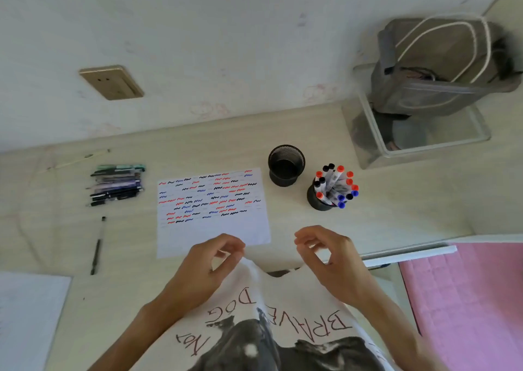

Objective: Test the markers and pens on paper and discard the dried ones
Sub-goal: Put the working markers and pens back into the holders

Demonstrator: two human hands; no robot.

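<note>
A white paper [212,239] lies on the desk, its upper part filled with red, blue and black squiggles. Right of it stand an empty black mesh cup [286,169] and a second cup packed with capped markers [335,186]. To the left are a row of pens [116,185] and one black pen [97,246] lying alone. My left hand [209,268] and my right hand [331,254] hover near the paper's lower edge. Each has curled fingers that pinch the lifted edge of my white printed shirt [271,300]. Neither hand holds a pen.
A clear plastic bin [424,141] with a grey bag [433,67] stands at the back right. A wall socket [111,82] is above the desk. Pink cloth [467,300] lies at the right and a white sheet [28,314] at the bottom left.
</note>
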